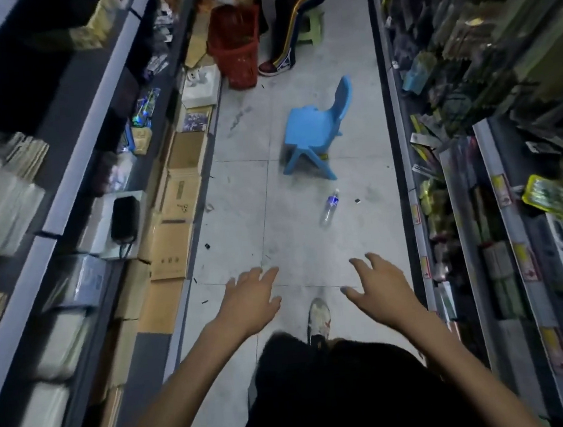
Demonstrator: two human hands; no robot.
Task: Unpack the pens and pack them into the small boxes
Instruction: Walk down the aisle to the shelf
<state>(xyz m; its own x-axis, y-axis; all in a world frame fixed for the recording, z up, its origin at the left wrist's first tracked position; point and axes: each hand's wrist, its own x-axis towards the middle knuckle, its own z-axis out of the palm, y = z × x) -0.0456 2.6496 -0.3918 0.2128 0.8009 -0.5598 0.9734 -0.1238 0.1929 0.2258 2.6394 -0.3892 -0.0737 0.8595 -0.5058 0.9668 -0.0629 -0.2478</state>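
Both hands reach forward over the aisle floor [275, 234], well apart from each other and holding nothing: the left hand [250, 299] is palm down with its fingers straight and spread, and the right hand [380, 286] has its fingers loosely bent and splayed. Below them one pale shoe [318, 316] steps out from dark trousers.

A clear plastic bottle [329, 207] lies on its side on the floor ahead, and beyond it stands a small blue chair [313, 131]. Further up the aisle a seated person [292, 16] on a green stool [312, 26] reaches toward a red basket [234, 45].

Flat cardboard boxes [169, 244] line the foot of the left shelf [72, 157], where a black device [124, 218] rests on a white box. The right shelf [498, 192] carries hanging packs [546, 194], too blurred to tell whether they hold the pens; neither hand is touching them
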